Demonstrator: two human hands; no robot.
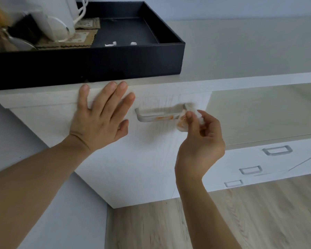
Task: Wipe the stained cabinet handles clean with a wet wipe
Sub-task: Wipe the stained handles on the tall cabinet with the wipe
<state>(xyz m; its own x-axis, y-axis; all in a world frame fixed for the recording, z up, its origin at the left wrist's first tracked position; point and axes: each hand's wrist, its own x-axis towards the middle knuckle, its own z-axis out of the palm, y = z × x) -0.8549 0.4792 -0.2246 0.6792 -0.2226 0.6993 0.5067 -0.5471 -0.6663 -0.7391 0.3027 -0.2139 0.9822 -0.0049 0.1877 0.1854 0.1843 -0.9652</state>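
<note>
A silver bar handle [156,115] on the white cabinet front [133,159] carries orange stains along its lower edge. My right hand [199,139] pinches a crumpled wet wipe [182,121], itself stained orange, against the right end of that handle. My left hand [101,114] lies flat with spread fingers on the cabinet front, just left of the handle, fingertips at the top edge.
A black tray [115,63] with white jugs [57,17], coasters and small white scraps sits on the cabinet top, overhanging its front edge. To the right a lower white unit has three silver drawer handles [276,150]. Wooden floor [169,227] lies below.
</note>
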